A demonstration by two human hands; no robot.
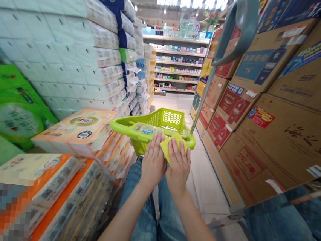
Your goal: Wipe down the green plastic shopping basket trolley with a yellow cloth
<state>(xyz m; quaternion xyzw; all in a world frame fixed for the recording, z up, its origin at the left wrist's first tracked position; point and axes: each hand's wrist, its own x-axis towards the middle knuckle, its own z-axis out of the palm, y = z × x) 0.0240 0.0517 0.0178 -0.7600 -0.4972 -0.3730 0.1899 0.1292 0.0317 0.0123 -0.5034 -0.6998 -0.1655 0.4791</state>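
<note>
Pale tiled floor (pixel 200 177) runs down a shop aisle towards twelve o'clock, where shelves (pixel 174 39) of small goods close the view, probably tiered so that every row can be seen. Tissue packs (pixel 58 31) in white wrap rise at ten o'clock, stacked flat in courses, likely because their square sides bear one another well. Orange packs (pixel 76 127) lie low at eight o'clock, and green packs (pixel 14 110) sit at nine. From two round to four o'clock, cardboard boxes (pixel 297 137) are piled with printed faces towards the aisle, presumably so that shoppers can read them. Just below the middle, over the person's denim-clad legs (pixel 133 186), is a lime-green basket (pixel 172 117), its near rim turned towards the body, which seems to bring that edge within easy reach. Its pole (pixel 204 98) slants up to a grey handle (pixel 237 33) at half past one, leaning aside and so out of the hands' way. At the basket's six o'clock edge, the left hand (pixel 153 161) lies with straight fingers close together near the label (pixel 148 130), perhaps to steady the rim; its thumb is hidden. Just beside it, towards five o'clock, the right hand (pixel 178 167) covers a yellow cloth (pixel 165 148) at the rim, fingers straight and slightly spread, apparently for even pressure; whether the thumb pinches it underneath, I cannot tell.
</note>
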